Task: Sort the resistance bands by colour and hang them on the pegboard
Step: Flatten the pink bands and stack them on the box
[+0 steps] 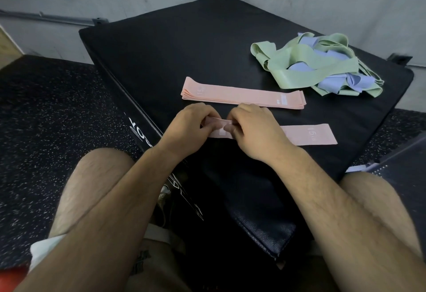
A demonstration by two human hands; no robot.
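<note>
1 pink band [309, 135] — flat, matte, pale "15" print — near pink stack [242, 96].

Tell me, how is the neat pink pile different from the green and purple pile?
The pink stack lies flat and straight, edges lined up; the green-and-lilac heap is crumpled and twisted. The pink stack is one colour; the heap mixes two. The stack lies nearer the left hand and right hand, which pinch a single pink band; the heap lies farther back. Both rest on the black pad, untouched.
</note>
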